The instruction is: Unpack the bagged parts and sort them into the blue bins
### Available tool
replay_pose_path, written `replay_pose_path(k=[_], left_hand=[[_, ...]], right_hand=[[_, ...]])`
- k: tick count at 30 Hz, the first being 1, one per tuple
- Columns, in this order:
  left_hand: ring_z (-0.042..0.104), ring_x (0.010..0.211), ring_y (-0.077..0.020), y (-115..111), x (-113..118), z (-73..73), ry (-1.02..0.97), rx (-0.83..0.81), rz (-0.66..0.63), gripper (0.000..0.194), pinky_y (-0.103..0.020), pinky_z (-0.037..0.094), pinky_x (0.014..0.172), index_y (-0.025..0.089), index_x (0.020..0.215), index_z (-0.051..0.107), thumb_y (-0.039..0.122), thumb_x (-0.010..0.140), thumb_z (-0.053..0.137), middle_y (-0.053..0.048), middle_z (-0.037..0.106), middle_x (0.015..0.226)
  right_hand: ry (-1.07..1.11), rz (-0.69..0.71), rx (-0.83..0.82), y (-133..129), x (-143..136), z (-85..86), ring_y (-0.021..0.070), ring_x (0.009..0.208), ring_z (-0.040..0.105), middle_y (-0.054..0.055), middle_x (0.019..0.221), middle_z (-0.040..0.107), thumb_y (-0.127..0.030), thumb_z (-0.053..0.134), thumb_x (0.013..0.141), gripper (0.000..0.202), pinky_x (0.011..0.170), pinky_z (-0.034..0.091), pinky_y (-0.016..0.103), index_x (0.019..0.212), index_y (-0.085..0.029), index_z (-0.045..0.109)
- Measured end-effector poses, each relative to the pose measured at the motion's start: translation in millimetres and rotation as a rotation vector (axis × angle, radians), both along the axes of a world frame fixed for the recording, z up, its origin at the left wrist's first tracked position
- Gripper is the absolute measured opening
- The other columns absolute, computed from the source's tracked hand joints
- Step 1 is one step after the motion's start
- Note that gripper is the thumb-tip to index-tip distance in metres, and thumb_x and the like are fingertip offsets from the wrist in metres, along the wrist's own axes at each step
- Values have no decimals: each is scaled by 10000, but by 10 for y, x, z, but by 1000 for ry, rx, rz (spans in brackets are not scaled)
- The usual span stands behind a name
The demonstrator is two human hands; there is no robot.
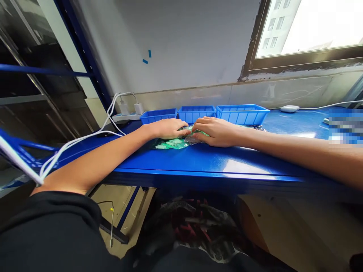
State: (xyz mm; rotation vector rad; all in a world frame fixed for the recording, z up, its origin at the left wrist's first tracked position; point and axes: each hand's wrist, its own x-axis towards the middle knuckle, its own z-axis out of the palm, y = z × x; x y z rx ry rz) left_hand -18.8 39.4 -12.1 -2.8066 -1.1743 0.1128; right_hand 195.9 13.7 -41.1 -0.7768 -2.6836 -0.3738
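A clear plastic bag (173, 143) with bright green pieces inside lies on the blue tabletop, partly covered by both hands. My left hand (167, 129) rests over its left side, thumb pointing right and fingers bent on the plastic. From the right, my right hand (216, 131) reaches in with curled fingers and thumb gripping the bag's crinkled film. The fingertips of the two hands are close together. Just behind them stand a left blue bin (159, 115), a middle blue bin (196, 111) and a right blue bin (242, 113).
White cables (82, 139) run from a power strip (126, 116) across the table's left side. A white puck-shaped device (289, 108) sits at the back right. Below the table edge, a clear bag with red pieces (195, 226) is near my lap. Blue frame bars (45, 70) stand at left.
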Motion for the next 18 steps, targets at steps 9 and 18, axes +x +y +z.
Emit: replay_pose_path(k=[9, 18], left_hand=[[550, 1117, -202, -47, 1, 23, 41, -10, 4, 558, -279, 395, 936, 185, 1269, 519, 547, 955, 232, -89, 583, 1292], [514, 1170, -219, -71, 51, 48, 55, -50, 32, 569, -290, 375, 974, 188, 1332, 483, 541, 949, 254, -88, 560, 1336]], right_hand=[[-100, 1, 74, -154, -60, 72, 252, 949, 584, 118, 1019, 668, -335, 477, 886, 325, 805, 404, 375, 1074, -147, 661], [-108, 85, 89, -78, -21, 47, 224, 952, 585, 117, 1011, 685, -295, 366, 949, 349, 848, 426, 371, 1034, -144, 669]])
